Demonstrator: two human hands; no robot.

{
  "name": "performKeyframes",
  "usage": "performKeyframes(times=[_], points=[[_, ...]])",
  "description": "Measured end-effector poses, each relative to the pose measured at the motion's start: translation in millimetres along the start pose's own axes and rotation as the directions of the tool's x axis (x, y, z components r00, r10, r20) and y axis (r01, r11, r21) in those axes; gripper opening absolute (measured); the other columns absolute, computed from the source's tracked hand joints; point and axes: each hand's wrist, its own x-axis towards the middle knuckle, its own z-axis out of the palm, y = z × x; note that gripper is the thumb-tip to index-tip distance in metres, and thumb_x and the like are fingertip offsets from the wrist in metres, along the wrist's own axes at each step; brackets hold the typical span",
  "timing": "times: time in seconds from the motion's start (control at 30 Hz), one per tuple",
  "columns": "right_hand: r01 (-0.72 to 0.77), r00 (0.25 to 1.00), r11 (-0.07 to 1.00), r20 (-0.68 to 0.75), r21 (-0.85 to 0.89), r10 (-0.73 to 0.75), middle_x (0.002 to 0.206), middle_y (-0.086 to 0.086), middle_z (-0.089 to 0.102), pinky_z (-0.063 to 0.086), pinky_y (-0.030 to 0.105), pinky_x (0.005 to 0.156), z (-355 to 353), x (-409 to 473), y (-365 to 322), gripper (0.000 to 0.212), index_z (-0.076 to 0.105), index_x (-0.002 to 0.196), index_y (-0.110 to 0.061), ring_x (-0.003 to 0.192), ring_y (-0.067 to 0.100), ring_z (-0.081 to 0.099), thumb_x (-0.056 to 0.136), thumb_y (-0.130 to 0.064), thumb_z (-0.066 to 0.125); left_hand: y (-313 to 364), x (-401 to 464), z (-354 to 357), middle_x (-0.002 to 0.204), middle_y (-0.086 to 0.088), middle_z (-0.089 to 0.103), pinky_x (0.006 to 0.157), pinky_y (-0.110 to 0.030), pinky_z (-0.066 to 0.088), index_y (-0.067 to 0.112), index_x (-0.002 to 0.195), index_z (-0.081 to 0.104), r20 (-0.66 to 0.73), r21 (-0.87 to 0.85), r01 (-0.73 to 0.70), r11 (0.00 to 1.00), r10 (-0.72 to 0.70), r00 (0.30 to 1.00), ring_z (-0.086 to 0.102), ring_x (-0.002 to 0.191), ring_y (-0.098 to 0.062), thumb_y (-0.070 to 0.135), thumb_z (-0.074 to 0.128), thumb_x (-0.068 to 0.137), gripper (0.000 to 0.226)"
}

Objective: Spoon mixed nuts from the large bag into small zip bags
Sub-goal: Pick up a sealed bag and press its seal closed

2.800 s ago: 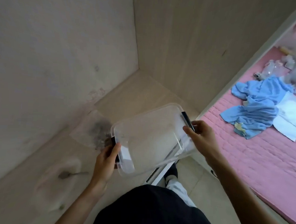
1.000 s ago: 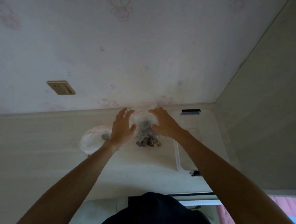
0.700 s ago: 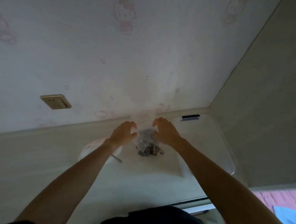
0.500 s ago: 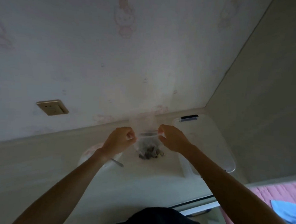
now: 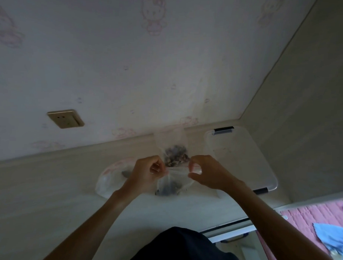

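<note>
The worktop (image 5: 54, 188) carries a clear lidded box (image 5: 241, 161) in its far right corner and a plate (image 5: 106, 181) left of centre; the zip bag (image 5: 172, 181), nuts inside, is held above the worktop's middle, near the back edge. A second clear bag of nuts (image 5: 174, 149) stands just behind it. The left hand (image 5: 145, 172) and right hand (image 5: 206, 173) each pinch one end of its mouth; judged the opening or sealing step, so hold the strip taut and level to prevent spillage.

Wall socket (image 5: 65, 118), clear box lid (image 5: 241, 157), pink mat (image 5: 317, 218).
</note>
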Motion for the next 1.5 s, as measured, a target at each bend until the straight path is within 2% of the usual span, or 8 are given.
performKeyframes(times=[0.2,0.33,0.57,0.73,0.87,1.17,1.3,1.5], points=[[0.046,0.997,0.996,0.058,0.077,-0.050,0.107,0.001,0.071,0.050,0.027,0.086,25,16,-24,0.016,0.071,0.102,-0.017,0.096,0.013,0.064,0.091,-0.028,0.075,-6,-6,9,0.083,0.007,0.075,0.072,-0.020,0.059,0.021,0.082,0.064,0.005,-0.082,0.063,0.995,-0.063,0.998,0.074,0.076,-0.008,0.008,0.092,0.073,0.032],[0.071,0.997,0.990,-0.003,0.120,-0.071,0.103,0.007,0.073,0.054,0.028,0.087,34,22,-31,0.011,0.068,0.104,-0.008,0.094,0.017,0.067,0.094,-0.013,0.071,-13,-14,6,0.087,0.001,0.079,0.070,-0.020,0.059,0.015,0.103,0.067,-0.012,-0.298,0.252,0.921,-0.268,0.963,0.077,0.082,-0.013,0.014,0.094,0.068,0.044],[0.091,0.996,0.987,-0.022,0.129,-0.089,0.098,0.010,0.075,0.051,0.016,0.075,36,28,-31,0.016,0.074,0.106,-0.004,0.085,0.020,0.069,0.094,-0.014,0.070,-26,-32,4,0.088,0.003,0.081,0.069,-0.016,0.054,0.016,0.090,0.080,-0.034,-0.363,0.321,0.875,-0.357,0.934,0.074,0.083,-0.004,0.012,0.075,0.092,0.007],[0.129,0.990,0.980,0.034,0.151,-0.136,0.074,0.029,0.067,0.042,0.035,0.059,44,38,-36,0.022,0.069,0.081,0.013,0.059,0.038,0.056,0.092,-0.006,0.067,-20,-34,5,0.090,0.003,0.081,0.071,-0.014,0.053,0.016,0.094,0.080,-0.037,-0.384,0.311,0.870,-0.350,0.936,0.075,0.084,-0.004,0.015,0.076,0.091,0.006],[0.112,0.993,0.969,0.019,0.222,-0.119,0.084,0.018,0.077,0.059,0.046,0.076,46,43,-42,0.019,0.080,0.090,0.000,0.076,0.034,0.072,0.093,-0.018,0.074,-16,-34,5,0.086,0.008,0.081,0.071,-0.011,0.051,0.020,0.092,0.080,-0.045,-0.388,0.300,0.871,-0.343,0.938,0.074,0.081,-0.001,0.012,0.076,0.091,0.008],[0.074,0.992,0.968,0.086,0.241,-0.097,0.096,0.011,0.079,0.061,0.034,0.082,40,54,-47,0.017,0.080,0.103,-0.005,0.084,0.027,0.075,0.093,-0.018,0.075,-18,-32,1,0.085,0.003,0.080,0.069,-0.013,0.051,0.013,0.094,0.081,-0.031,-0.354,0.316,0.880,-0.348,0.937,0.073,0.079,-0.002,0.013,0.076,0.092,0.005],[0.122,0.986,0.971,0.083,0.203,-0.141,0.093,0.013,0.079,0.051,0.013,0.069,42,56,-46,0.017,0.080,0.101,-0.003,0.070,0.012,0.069,0.093,-0.016,0.074,-17,-32,0,0.083,0.004,0.080,0.068,-0.013,0.052,0.009,0.094,0.080,-0.024,-0.363,0.329,0.872,-0.362,0.932,0.072,0.077,-0.001,0.008,0.075,0.091,0.006],[0.121,0.990,0.973,0.048,0.195,-0.133,0.086,0.009,0.078,0.043,0.005,0.063,46,55,-48,0.014,0.081,0.094,-0.003,0.062,-0.002,0.060,0.091,-0.016,0.076,-17,-31,-3,0.082,0.001,0.080,0.070,-0.017,0.054,0.013,0.090,0.080,-0.015,-0.357,0.341,0.870,-0.370,0.929,0.073,0.077,-0.005,0.007,0.076,0.091,0.007]])
